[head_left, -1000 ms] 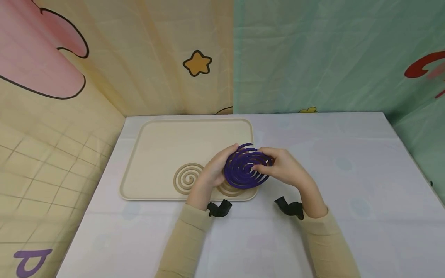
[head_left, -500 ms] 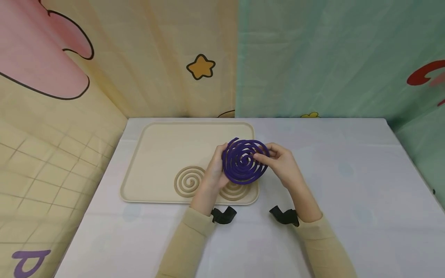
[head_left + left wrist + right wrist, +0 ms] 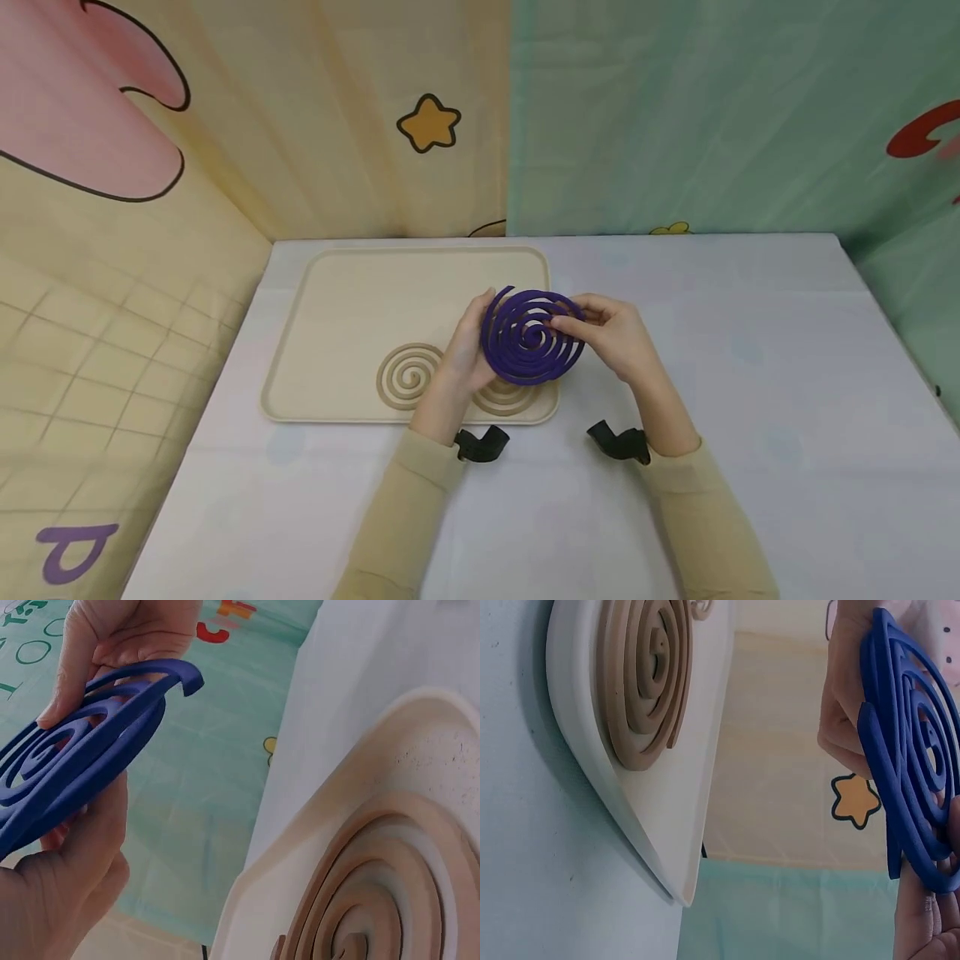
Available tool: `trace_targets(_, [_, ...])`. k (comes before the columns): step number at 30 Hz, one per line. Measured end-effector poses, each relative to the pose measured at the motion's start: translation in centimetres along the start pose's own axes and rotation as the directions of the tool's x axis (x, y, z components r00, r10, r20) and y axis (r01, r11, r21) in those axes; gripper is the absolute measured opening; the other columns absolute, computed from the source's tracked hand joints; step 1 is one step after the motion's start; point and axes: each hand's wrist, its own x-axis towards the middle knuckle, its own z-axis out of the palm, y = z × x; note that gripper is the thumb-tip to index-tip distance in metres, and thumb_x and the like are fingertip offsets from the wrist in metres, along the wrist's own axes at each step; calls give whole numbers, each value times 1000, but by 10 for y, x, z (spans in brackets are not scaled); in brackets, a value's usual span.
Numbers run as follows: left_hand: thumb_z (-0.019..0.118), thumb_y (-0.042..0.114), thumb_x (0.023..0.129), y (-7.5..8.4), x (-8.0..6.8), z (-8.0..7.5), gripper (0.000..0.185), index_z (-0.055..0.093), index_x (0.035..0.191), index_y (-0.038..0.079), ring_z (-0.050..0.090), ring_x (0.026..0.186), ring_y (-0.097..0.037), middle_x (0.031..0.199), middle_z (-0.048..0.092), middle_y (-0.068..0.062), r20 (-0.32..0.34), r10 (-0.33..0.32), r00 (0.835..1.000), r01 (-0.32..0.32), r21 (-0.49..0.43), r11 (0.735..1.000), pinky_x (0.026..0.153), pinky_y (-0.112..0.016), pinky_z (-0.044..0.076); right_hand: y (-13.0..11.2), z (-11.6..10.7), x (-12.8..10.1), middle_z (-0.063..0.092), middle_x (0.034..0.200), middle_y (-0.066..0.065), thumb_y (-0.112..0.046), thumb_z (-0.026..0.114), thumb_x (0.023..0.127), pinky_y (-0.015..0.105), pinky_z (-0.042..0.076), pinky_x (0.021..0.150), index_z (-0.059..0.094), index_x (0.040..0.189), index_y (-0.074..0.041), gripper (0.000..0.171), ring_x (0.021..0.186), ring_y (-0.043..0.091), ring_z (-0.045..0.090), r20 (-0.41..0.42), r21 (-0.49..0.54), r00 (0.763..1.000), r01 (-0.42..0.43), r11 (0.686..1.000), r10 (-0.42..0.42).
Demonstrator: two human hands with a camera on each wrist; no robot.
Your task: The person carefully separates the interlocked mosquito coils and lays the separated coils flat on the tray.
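purple coil point(image 3: 531, 337) above tray edge point(image 3: 551, 400)

Two hands raised together, fingers pinching

The left hand point(image 3: 465, 350) and right hand point(image 3: 611, 333) meet mid-scene, fingers curled and pinching; both forearms in tan sleeves reach in from the near edge.

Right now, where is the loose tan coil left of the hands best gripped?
Probably at the tan coil's outer ring, pinched from above: it lies flat on the tray, and its thin inner turns look fragile. Both hands hold the purple coil.
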Motion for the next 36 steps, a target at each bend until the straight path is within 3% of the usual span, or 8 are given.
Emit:
trace_targets(5, [22, 34, 108, 4, -1, -5, 40, 56, 90, 21, 57, 76, -4, 82, 61, 11, 1, -45, 999, 44, 152, 987, 71, -18, 48, 0, -2, -1, 72, 87, -10, -15, 75, 87, 17, 54, 72, 70, 109, 5, 30, 79, -1, 68, 21, -63, 999, 41, 997, -40])
trace_targets(10, [24, 39, 108, 9, -3, -7, 39, 54, 101, 16, 59, 86, -5, 93, 61, 7, -58, -126, 990, 138, 311, 940, 80, -20, 50, 0, -2, -1, 71, 85, -7, -8, 75, 87, 18, 55, 69, 70, 107, 7, 26, 75, 0, 67, 84, -66, 991, 113, 991, -107])
trace_targets(13, [21, 41, 108, 10, -3, -7, 48, 54, 117, 6, 60, 96, -7, 105, 62, 3, -44, -130, 991, 137, 355, 925, 88, -23, 51, 0, -1, 0, 71, 82, -10, -6, 73, 87, 19, 56, 68, 68, 109, 8, 26, 74, 1, 67, 100, -35, 988, 121, 992, -117])
trace_targets(17, [18, 38, 109, 8, -2, -7, 53, 48, 131, 0, 62, 100, -8, 109, 62, 2, 1, -64, 998, 61, 285, 957, 91, -23, 52, 0, 2, 0, 70, 83, -14, -6, 71, 90, 18, 56, 70, 65, 114, 9, 30, 76, -1, 68, 42, 30, 997, 62, 998, -63])
trace_targets(22, [17, 35, 109, 3, -1, -6, 43, 53, 113, 11, 63, 95, -5, 101, 64, 6, -4, 16, 1000, -15, 146, 989, 86, -19, 53, 3, 7, 2, 70, 81, -19, -11, 68, 92, 16, 55, 74, 61, 116, 11, 33, 78, -1, 67, -23, 115, 999, -42, 992, 45])
trace_targets(29, [18, 37, 109, -5, 4, -4, 43, 54, 94, 19, 61, 85, -5, 89, 63, 8, -37, 18, 999, -18, -3, 1000, 79, -20, 51, 9, 9, 7, 71, 80, -18, -15, 67, 94, 16, 56, 71, 64, 108, -1, 20, 75, 0, 67, -51, 234, 988, -133, 963, 149])
trace_targets(36, [21, 36, 109, -6, 8, -8, 41, 52, 91, 18, 59, 81, -6, 87, 61, 8, -93, 17, 996, -21, -34, 999, 76, -20, 49, 17, 10, 13, 71, 80, -13, -14, 62, 97, 17, 55, 67, 62, 98, -10, 4, 73, 3, 67, 4, 372, 982, -178, 911, 190])
